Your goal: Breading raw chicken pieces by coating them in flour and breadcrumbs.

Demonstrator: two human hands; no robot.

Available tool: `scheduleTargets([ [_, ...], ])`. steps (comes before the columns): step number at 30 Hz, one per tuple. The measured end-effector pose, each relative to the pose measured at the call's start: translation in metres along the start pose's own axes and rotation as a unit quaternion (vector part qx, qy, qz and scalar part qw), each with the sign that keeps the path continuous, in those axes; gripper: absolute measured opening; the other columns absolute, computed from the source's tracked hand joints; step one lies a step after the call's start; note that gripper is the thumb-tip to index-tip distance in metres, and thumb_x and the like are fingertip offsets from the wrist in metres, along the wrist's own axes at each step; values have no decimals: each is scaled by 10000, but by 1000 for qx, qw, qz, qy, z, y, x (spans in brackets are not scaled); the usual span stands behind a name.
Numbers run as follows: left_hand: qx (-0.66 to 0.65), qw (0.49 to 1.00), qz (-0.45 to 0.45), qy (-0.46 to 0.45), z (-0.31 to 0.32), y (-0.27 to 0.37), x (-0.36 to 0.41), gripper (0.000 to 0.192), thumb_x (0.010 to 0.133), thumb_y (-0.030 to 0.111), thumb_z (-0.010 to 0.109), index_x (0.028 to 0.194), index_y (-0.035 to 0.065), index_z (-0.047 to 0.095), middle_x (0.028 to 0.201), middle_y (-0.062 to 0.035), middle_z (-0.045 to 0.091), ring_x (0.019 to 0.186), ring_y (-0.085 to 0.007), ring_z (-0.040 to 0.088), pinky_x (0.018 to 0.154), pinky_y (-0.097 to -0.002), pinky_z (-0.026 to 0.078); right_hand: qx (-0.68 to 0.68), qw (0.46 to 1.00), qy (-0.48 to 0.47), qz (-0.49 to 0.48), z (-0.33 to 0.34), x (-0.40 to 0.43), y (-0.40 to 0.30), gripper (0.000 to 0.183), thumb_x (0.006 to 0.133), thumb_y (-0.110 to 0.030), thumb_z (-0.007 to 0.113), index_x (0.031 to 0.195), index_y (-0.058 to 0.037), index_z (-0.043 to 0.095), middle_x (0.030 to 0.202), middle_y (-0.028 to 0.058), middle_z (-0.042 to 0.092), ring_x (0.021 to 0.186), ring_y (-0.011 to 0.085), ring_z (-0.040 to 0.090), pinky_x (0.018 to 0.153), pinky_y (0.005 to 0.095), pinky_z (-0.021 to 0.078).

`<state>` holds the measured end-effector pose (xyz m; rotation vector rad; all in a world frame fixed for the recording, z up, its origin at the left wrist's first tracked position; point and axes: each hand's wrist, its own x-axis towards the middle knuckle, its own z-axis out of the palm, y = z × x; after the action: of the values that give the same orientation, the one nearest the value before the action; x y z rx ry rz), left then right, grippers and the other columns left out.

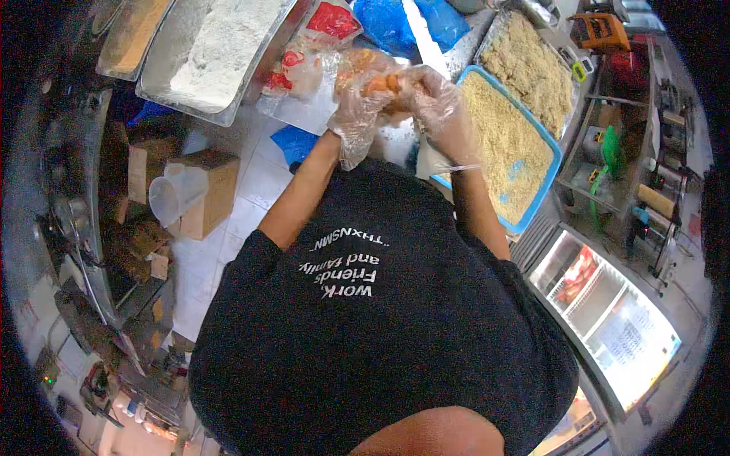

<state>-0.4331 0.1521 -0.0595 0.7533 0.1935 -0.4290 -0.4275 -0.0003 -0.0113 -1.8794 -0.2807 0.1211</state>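
Note:
In a clear plastic glove, my left hand (360,114) holds orange-coated food (381,85), probably raw meat, over the metal worktop. My right hand (440,104), also gloved, pinches the same food from the other side. Its exact shape is blurred and partly covered by the fingers. More orange food (356,60) shows just beyond my left hand, seemingly in a clear bag. Close by my right hand stands a blue-rimmed tray (554,149) filled with pale crumbs (502,142).
A deep steel pan (228,117) of white flour (225,51) sits at the upper left, beside a narrower pan of orange powder (134,37). Red-printed plastic bags (331,23) and a blue bag (382,25) lie behind. Another crumb tray (527,62) is upper right. Cardboard boxes (214,194) stand on the floor.

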Motion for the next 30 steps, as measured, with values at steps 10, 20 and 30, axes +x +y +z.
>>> scheduleTargets([
  [10, 497, 785, 358, 94, -107, 7, 24, 252, 805, 54, 643, 1042, -12, 591, 910, -119, 650, 813, -222, 636, 820, -380, 532, 176, 984, 15, -25, 33, 30, -8, 263, 795, 46, 530, 1028, -63, 479, 852, 13, 531, 757, 82, 496, 639, 221, 439],
  [20, 198, 946, 256, 0, -48, 78, 34, 302, 803, 58, 607, 1080, 68, 487, 939, -65, 607, 739, -162, 565, 615, -277, 487, -79, 970, -217, 69, -58, 103, -62, 217, 843, -220, 581, 982, -54, 591, 841, 58, 614, 719, 167, 574, 645, 307, 484],
  [30, 703, 554, 378, -239, 3, -2, 42, 367, 801, 305, 573, 1109, 110, 613, 1043, -120, 644, 1043, -317, 583, 922, -435, 435, -684, 665, 3, -300, -235, 227, 40, 465, 908, -267, 574, 1283, -14, 466, 1023, 143, 626, 891, 219, 630, 789, 307, 516],
])
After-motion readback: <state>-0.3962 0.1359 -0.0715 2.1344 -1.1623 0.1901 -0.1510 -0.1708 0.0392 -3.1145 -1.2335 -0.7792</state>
